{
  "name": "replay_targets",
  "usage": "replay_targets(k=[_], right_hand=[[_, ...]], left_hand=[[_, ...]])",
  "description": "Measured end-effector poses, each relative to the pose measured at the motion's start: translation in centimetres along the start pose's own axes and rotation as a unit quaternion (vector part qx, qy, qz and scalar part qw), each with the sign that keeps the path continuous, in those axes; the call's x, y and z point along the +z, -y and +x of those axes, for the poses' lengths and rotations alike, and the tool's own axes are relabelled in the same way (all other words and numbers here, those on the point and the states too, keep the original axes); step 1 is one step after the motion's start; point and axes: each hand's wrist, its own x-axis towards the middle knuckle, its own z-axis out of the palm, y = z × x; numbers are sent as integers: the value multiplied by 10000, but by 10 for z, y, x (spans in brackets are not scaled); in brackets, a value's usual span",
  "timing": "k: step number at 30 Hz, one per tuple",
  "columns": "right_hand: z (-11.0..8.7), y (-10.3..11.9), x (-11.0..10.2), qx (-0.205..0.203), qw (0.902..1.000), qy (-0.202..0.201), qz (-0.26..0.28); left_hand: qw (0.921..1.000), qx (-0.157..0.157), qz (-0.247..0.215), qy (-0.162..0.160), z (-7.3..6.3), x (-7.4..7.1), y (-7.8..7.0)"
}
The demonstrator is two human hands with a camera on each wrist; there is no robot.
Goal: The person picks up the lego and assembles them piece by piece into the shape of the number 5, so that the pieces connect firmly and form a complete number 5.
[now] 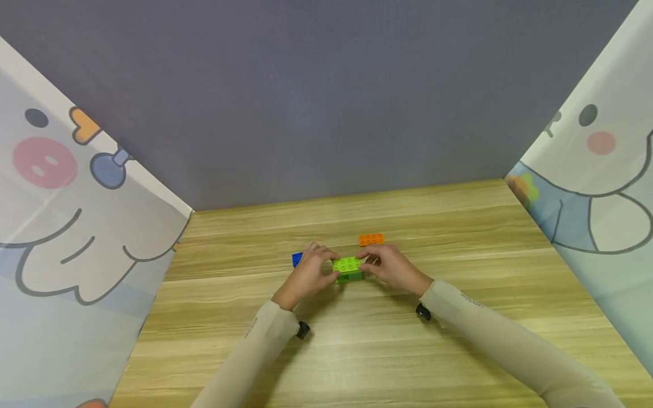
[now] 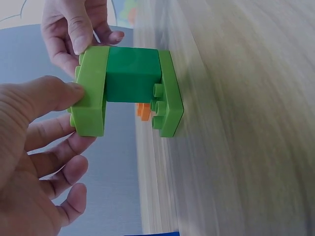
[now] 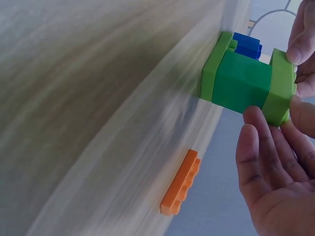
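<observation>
Fingers of the left hand [image 1: 308,273] and right hand [image 1: 391,267] pinched the top lime block [image 2: 92,96]. It sat on a green block [image 2: 133,73], above a bottom lime block [image 2: 172,98] on the table [image 1: 357,351]. A hard push on its left end, with nothing underneath, could have tipped everything.

Diffuse, mod. bright light around me; soft shadows beside sleeves [image 1: 490,334]; pale glare on tabletop [image 1: 352,345]; wrist views dimmer, w/ sl. tabletop blur.

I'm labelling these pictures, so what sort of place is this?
Probably a wood-grain play table, screened off: green toy bricks, a grey panel behind, and cartoon panels on both sides.
</observation>
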Motion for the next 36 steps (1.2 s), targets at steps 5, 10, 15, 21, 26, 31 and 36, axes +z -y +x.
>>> replay_targets(k=[5, 10, 15, 21, 26, 31, 36], right_hand=[[0, 1, 0, -46, 9999, -35, -86], [0, 1, 0, -66, 9997, -81, -202], [0, 2, -2, -8, 9998, -95, -170], [1, 4, -3, 24, 9998, 1, -178], [1, 5, -4, -48, 9994, -28, -341], [1, 4, -2, -104, 9992, -102, -379], [1, 6, -2, -14, 9992, -99, -396]], left_hand=[[9999, 57, 162, 0, 1, 0, 3], [9999, 36, 138, -45, 2, 0, 4], [9999, -69, 120, -96, 2, -1, 3], [9998, -76, 149, -78, 2, -1, 3], [9998, -71, 145, -89, 3, 0, 3], [9999, -118, 54, -87, 2, -2, 3], [9996, -200, -153, -153, -2, -7, 6]])
